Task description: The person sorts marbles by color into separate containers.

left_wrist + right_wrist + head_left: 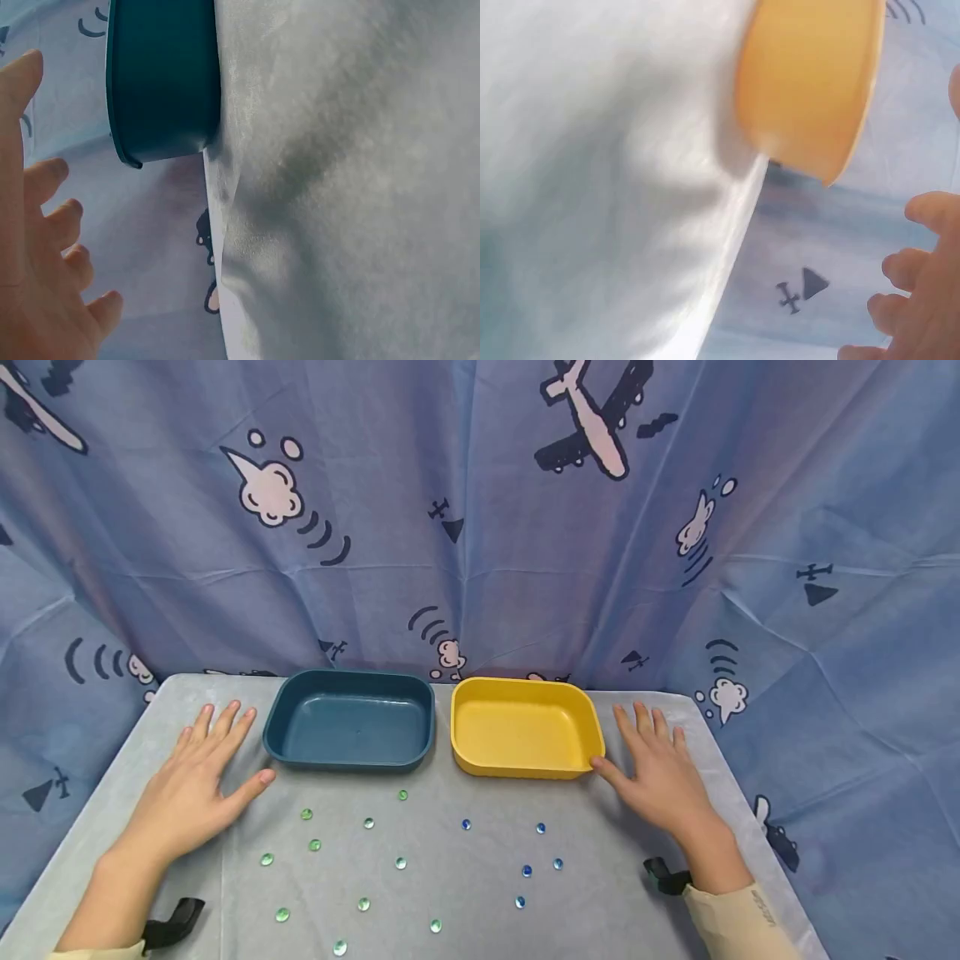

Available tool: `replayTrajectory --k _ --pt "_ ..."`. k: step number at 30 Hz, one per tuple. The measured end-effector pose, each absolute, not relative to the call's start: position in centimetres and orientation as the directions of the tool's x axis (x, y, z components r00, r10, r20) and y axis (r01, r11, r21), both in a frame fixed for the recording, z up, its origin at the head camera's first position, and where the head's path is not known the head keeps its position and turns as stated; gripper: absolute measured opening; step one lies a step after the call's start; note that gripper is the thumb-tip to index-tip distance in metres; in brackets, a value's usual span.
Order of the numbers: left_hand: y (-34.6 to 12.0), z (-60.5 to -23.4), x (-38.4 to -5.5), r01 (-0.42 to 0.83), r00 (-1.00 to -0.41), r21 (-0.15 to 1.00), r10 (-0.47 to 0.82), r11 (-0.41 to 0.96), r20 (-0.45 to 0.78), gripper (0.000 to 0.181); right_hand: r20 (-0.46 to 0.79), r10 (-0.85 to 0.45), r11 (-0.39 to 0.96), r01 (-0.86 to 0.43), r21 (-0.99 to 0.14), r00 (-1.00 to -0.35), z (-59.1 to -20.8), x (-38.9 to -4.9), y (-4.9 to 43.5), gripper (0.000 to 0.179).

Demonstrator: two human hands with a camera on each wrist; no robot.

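My left hand (187, 789) hovers with spread fingers just left of a dark teal tray (348, 767), holding nothing. On the other side, my right hand (663, 772) is spread beside a yellow tray (525, 772), its thumb near the tray's right front corner; whether they touch I cannot tell. Both trays have bare floors. Several green glass beads (314, 845) lie scattered on the table in front of the teal tray. Several blue beads (527, 871) lie in front of the yellow one. The left wrist view shows the teal tray's end (165, 82); the right wrist view, the yellow tray's end (810, 82).
A pale cloth covers the table (480, 935). Behind it and at both sides hangs a blue curtain (390, 460) printed with airplanes and clouds, close to the trays' back edges. Black straps with mounts (174, 925) sit at both wrists.
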State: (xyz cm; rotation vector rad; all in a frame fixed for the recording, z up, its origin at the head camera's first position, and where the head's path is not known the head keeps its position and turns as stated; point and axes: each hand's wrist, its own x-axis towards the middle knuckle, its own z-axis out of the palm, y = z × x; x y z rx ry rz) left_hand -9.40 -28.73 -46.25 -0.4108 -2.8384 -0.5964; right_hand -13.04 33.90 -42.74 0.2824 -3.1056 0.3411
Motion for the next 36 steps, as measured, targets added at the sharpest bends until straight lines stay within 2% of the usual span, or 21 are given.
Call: replayTrajectory --k 12,16,22,26,30,36 --pt "-28.2 -46.8 -9.9 0.291 -0.954 0.427 0.224 0.856 0.201 0.087 0.173 -0.238 0.907 -0.282 -0.313 -0.956 -41.2 -13.0 28.1 0.095" --pt "-28.0 -47.0 -10.0 0.262 -0.965 0.474 0.212 0.841 0.157 0.087 0.238 -0.252 0.863 -0.329 -0.383 -0.938 -40.9 -12.6 25.7 0.092" --pt "-27.6 -47.2 -10.0 0.180 -0.984 0.536 0.155 0.825 0.091 0.084 0.416 -0.295 0.729 -0.484 -0.484 -0.860 -40.9 -11.9 21.5 0.081" --pt "-27.5 -47.7 -10.0 0.193 -0.980 0.559 0.135 0.807 0.145 0.072 0.510 -0.312 0.633 -0.576 -0.517 -0.802 -41.4 -11.5 18.5 0.065" --pt "-27.4 -48.3 -10.1 0.231 -0.967 0.574 0.122 0.786 0.223 0.055 0.503 -0.337 0.569 -0.598 -0.565 -0.796 -41.8 -11.1 15.7 0.044" --pt "-27.2 -48.6 -10.4 0.263 -0.956 0.612 0.116 0.746 0.270 0.049 0.372 -0.403 0.519 -0.543 -0.660 -0.836 -42.9 -11.1 12.8 0.017"
